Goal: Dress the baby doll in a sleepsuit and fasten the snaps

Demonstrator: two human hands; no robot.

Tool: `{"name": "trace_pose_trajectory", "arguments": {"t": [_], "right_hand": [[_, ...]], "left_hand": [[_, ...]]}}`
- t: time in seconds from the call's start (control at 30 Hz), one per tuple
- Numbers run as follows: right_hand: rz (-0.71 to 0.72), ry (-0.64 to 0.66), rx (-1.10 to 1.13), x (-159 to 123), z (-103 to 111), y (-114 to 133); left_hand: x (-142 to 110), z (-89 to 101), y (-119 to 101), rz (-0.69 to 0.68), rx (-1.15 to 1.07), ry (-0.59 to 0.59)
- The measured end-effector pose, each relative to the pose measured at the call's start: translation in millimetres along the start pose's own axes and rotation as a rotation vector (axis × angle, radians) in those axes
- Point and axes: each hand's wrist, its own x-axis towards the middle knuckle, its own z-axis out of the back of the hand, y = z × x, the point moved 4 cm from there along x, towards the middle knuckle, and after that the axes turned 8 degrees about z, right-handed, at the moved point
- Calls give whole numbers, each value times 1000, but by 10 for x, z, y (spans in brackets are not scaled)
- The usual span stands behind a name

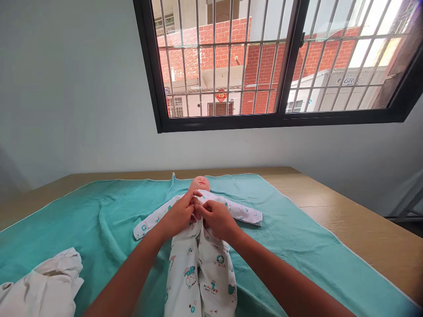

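Note:
A baby doll lies on its back, dressed in a white top with small prints, both sleeves spread out sideways. White printed trousers cover its legs and run toward me. Over the doll's chest, my left hand and my right hand meet with fingertips pinched together at the front of the top. Whatever small bit lies between the fingers is hidden by them; it may be the top's cloth edge or a fastener, and I cannot tell which.
A green-blue blanket is spread under the doll on a wooden table. Crumpled white cloth lies at the lower left. Beyond the table's far edge stands a grey wall with a black-framed, barred window.

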Motion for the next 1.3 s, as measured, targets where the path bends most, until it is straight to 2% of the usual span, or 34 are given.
{"name": "trace_pose_trajectory", "arguments": {"t": [0.13,0.2,0.33,0.43,0.5,0.67,0.8,0.9,1.03,1.3], "right_hand": [[105,23,-277,-19,1,64],[142,29,-329,-25,-4,69],[77,69,-134,21,8,-51],[-7,81,55,66,11,-170],[-37,65,117,83,9,-222],[-95,86,273,75,10,-260],[-174,184,597,27,52,-233],[-181,230,793,1,84,-196],[-192,237,829,-3,83,-197],[-205,219,885,13,65,-216]], "left_hand": [[22,-10,37,-48,64,31],[30,19,41,-75,152,-41],[20,71,29,-117,516,-254],[15,47,64,-98,750,-274],[15,31,99,-72,826,-257],[17,23,110,-83,818,-218],[22,-10,72,-147,757,-202],[28,-45,74,-132,720,-232],[36,-80,87,-143,702,-285],[18,-75,81,-150,759,-307]]}}
